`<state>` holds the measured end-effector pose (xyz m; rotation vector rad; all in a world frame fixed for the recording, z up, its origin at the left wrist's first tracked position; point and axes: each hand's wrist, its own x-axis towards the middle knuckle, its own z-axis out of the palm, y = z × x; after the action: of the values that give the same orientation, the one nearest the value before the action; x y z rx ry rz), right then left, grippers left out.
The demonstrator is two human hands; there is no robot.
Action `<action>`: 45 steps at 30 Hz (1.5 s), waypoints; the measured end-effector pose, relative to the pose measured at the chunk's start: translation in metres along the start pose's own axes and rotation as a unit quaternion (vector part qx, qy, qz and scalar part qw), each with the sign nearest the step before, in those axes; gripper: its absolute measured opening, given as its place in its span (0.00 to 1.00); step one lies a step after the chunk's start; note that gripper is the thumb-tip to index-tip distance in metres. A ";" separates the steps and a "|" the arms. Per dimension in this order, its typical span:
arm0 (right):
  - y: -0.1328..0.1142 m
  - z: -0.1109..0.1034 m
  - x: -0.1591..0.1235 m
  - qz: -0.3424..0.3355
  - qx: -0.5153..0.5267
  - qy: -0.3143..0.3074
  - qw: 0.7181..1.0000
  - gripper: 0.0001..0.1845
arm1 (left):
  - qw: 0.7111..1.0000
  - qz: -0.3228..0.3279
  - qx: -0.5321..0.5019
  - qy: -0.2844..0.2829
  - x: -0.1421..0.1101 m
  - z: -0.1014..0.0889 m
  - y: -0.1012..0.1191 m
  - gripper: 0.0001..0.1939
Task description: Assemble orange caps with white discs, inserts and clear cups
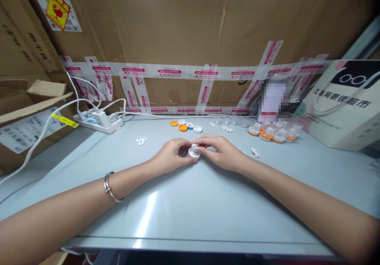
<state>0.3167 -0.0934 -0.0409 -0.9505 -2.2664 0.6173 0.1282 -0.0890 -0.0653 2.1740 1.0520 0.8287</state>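
Between my hands, low over the middle of the table, is a white round cap with a small white plastic piece standing on it. My left hand grips the cap by its rim, thumb in front and fingers behind. With thumb and forefinger, my right hand pinches the small white piece from the right. Behind the hands lie orange caps and a white cap. A loose white plastic part rests just right of my right hand, and several small white pieces sit to the left.
Clear domes and orange-based assemblies stand at the back right, before a paper bag. A power strip with white cables sits back left beside an open carton. A large taped cardboard box walls off the back.
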 end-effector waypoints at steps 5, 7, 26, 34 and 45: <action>0.001 0.001 -0.001 -0.005 -0.007 0.002 1.000 0.13 | 1.000 0.003 0.005 0.002 0.001 0.000 0.000 0.16; 0.001 0.003 -0.003 -0.009 -0.013 0.003 1.000 0.13 | 1.000 0.003 0.002 -0.002 0.001 0.000 0.000 0.16; 0.007 0.000 0.001 0.034 0.021 0.058 0.998 0.19 | 0.999 -0.006 0.050 0.002 0.004 0.000 -0.001 0.15; 0.061 -0.090 0.036 0.166 -0.223 0.182 0.943 0.22 | 0.999 -0.015 0.038 0.014 0.002 -0.002 -0.002 0.15; 0.103 -0.094 0.071 0.217 -0.265 0.027 0.939 0.11 | 0.999 -0.025 0.035 0.004 0.003 -0.003 0.001 0.15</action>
<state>0.3889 0.0422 -0.0129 -1.7356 -2.2235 0.1346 0.1277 -0.0867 -0.0622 2.1950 1.1494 0.7892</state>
